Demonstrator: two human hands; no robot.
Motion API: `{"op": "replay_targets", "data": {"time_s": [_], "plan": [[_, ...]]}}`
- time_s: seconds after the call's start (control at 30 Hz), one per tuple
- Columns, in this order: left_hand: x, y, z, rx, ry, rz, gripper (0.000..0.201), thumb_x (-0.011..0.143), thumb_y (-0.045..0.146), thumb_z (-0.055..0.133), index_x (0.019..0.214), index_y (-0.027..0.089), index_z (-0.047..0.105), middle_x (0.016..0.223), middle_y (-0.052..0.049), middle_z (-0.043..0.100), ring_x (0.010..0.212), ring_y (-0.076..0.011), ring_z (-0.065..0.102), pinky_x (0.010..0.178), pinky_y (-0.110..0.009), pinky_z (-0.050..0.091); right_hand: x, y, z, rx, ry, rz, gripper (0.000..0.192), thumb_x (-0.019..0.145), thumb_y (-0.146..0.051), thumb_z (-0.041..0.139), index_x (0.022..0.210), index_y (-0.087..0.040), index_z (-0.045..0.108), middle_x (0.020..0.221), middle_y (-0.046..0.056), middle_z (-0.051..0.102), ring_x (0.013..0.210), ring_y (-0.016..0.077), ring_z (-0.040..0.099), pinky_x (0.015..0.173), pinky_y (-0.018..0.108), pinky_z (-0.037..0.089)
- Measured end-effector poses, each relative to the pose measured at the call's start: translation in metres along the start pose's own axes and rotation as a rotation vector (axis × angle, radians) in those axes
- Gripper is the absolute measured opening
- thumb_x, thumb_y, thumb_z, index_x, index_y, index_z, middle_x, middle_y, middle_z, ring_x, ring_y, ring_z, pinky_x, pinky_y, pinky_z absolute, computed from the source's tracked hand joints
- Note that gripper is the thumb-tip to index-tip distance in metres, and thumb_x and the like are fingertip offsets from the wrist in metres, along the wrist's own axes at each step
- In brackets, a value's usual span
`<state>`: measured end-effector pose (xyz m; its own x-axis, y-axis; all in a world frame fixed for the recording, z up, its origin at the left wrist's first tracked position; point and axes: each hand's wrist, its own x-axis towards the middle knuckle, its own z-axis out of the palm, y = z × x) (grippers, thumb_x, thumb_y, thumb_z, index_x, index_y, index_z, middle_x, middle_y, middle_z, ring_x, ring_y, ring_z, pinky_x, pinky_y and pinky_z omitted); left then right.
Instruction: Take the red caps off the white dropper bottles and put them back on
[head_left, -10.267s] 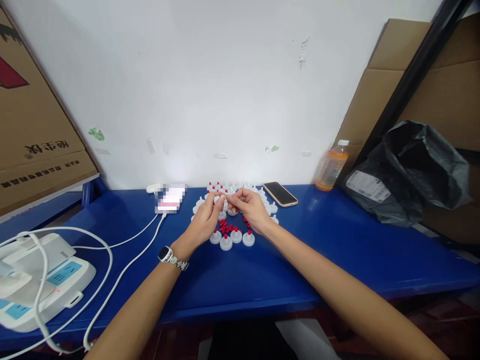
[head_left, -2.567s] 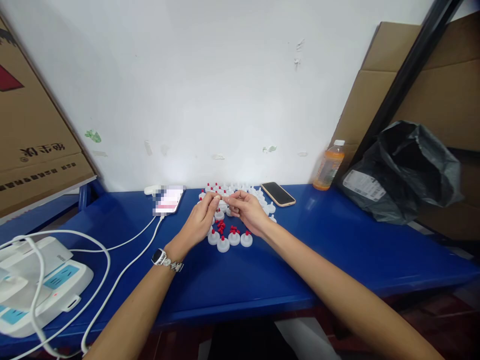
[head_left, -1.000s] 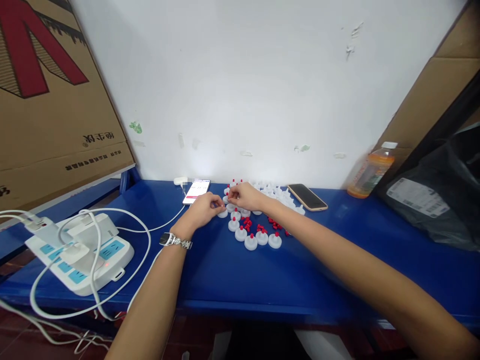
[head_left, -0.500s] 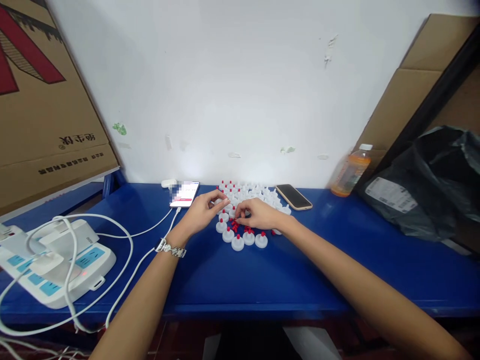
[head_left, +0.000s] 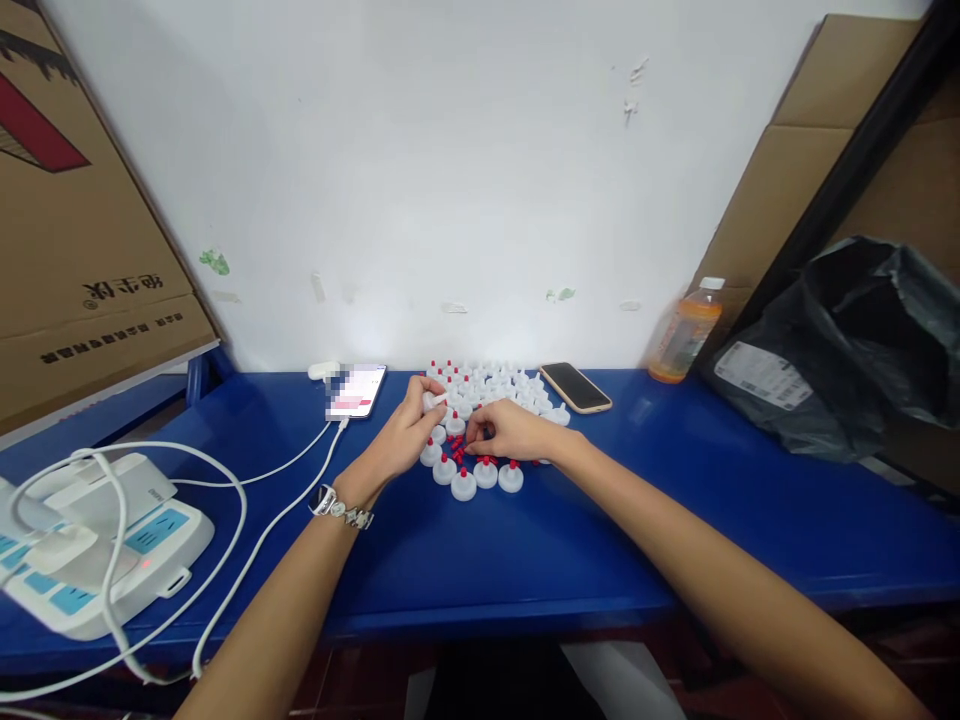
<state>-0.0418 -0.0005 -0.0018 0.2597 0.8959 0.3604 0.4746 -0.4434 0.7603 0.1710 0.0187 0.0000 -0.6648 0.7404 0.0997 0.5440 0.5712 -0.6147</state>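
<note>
Near the middle of the frame, the left hand is raised a little above the blue table, its thumb and forefinger pinched on one small white cap, the other fingers curled under. A metal-strapped watch sits on that wrist. Just to its right, the right hand lies low over a loose scatter of tiny red plugs, fingertips drawn narrow and touching down among them; whether a plug is already caught between them is too small to tell.

In front of both hands, toward the lower edge of the cluster, a short row of white caps with red tips stands upright on the table. Behind the hands, closer to the wall, more white caps stand crowded together, some red-tipped, some plain.

Left of the cluster lies a lit phone with a white cable running down to the lower left, where a white power strip rests. Right of the cluster lies a dark phone, face up. Farther right, an orange drink bottle stands against the wall, and a black plastic bag slumps at the right edge. A cardboard box leans in the upper left
</note>
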Motion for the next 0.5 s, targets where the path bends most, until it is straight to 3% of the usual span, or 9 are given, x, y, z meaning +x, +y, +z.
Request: {"op": "replay_targets", "data": {"time_s": [0.13,0.4,0.5], "plan": [[-0.0011,0.0043,0.0025,-0.007,-0.044,0.017,0.032,0.099,0.052,0.042,0.109,0.022,0.045,0.071,0.004,0.048,0.059,-0.0133,0.043,0.058,-0.026,0.036,-0.0009,0.006,-0.0003,-0.022,0.007,0.001,0.008,0.078,-0.023,0.069,0.079,-0.015,0.072,0.073,0.0,0.071,0.064,0.0117,0.06,0.061,0.022,0.041],[-0.0007,0.0086,0.0035,0.019,-0.048,0.027,0.034,0.1,0.054,0.037,0.103,0.023,0.047,0.07,0.004,0.048,0.061,-0.0135,0.044,0.06,-0.027,0.035,-0.0044,0.0078,0.0003,-0.101,0.094,0.006,0.012,0.079,-0.028,0.07,0.079,-0.016,0.069,0.07,0.0,0.069,0.062,0.0116,0.057,0.059,0.023,0.038],[-0.001,0.0083,0.0042,0.037,-0.059,0.019,0.034,0.1,0.055,0.036,0.103,0.023,0.047,0.07,0.004,0.047,0.06,-0.0133,0.042,0.06,-0.027,0.034,-0.0064,0.0064,-0.0016,-0.157,0.081,0.017,0.004,0.076,-0.021,0.071,0.077,-0.017,0.069,0.071,0.0,0.07,0.064,0.0123,0.059,0.06,0.023,0.038]]}}
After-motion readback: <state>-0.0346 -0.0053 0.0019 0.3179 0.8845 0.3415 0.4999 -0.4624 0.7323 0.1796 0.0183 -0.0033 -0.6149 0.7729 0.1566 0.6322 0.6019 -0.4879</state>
